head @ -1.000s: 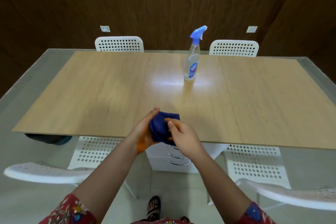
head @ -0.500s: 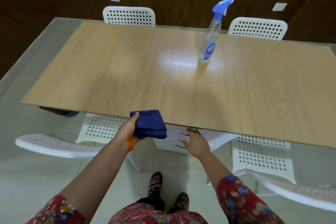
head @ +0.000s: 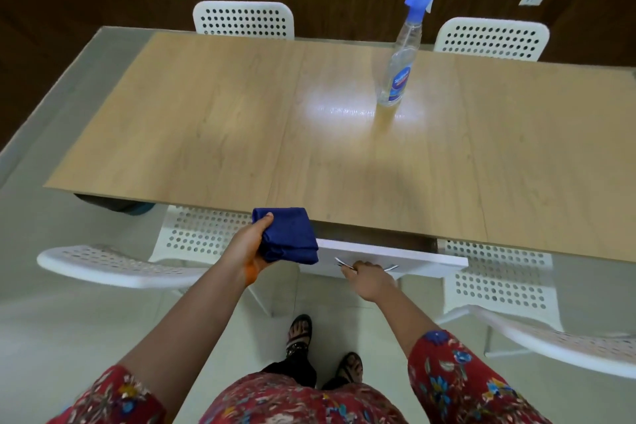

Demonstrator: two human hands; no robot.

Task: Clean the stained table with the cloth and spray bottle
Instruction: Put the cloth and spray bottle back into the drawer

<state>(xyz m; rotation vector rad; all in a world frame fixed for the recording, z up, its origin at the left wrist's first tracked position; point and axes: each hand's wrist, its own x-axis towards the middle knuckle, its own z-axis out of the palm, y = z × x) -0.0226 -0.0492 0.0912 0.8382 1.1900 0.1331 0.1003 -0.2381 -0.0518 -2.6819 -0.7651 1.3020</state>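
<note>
Her left hand (head: 248,244) grips a folded blue cloth (head: 287,239) at the table (head: 241,113) edge, her right hand (head: 370,280) grasps the drawer (head: 430,260) handle, and the spray bottle (head: 401,58) stands upright beyond.

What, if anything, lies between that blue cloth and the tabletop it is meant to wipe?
Nothing visible. The left hand holds the folded blue cloth at the near edge of the table; the spray bottle stands far across. The right hand grips the drawer handle below.

Wood table (head: 213,120) w/ spray bottle (head: 399,72) upright.
</note>
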